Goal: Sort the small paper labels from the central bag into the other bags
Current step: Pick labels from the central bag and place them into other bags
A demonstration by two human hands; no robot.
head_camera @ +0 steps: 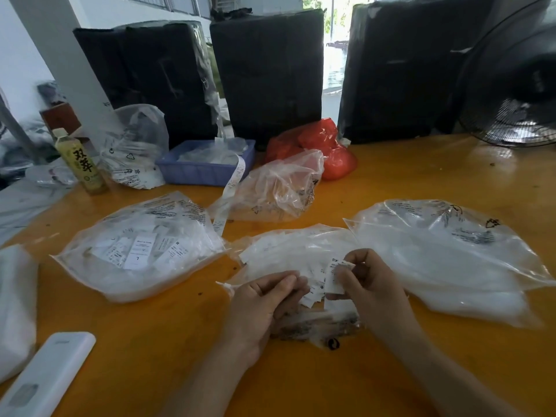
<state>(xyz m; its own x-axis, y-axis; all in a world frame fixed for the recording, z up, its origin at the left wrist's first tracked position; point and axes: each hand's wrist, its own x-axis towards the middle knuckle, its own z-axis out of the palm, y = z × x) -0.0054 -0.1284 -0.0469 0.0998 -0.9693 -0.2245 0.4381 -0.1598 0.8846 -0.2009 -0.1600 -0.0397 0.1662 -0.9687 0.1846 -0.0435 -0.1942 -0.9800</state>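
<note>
Label (334, 280) print blurred, left hand (264, 308) fingertips hidden.

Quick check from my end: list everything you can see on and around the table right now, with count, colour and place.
central bag: 1, clear, table middle, full of white labels
side bags: 2, clear, left and right of it
crumpled bag: 1, clear, behind centre
red bag: 1, far centre
tray: 1, blue, far left-centre
label strip: 1, white, hanging from tray
bottle: 1, yellow-green, far left
wrapped bales: 3, black, along back
fan: 1, black, far right
white device: 1, near left
table: 1, orange
left hand: at central bag's mouth
right hand: fingers pinch a label
</note>
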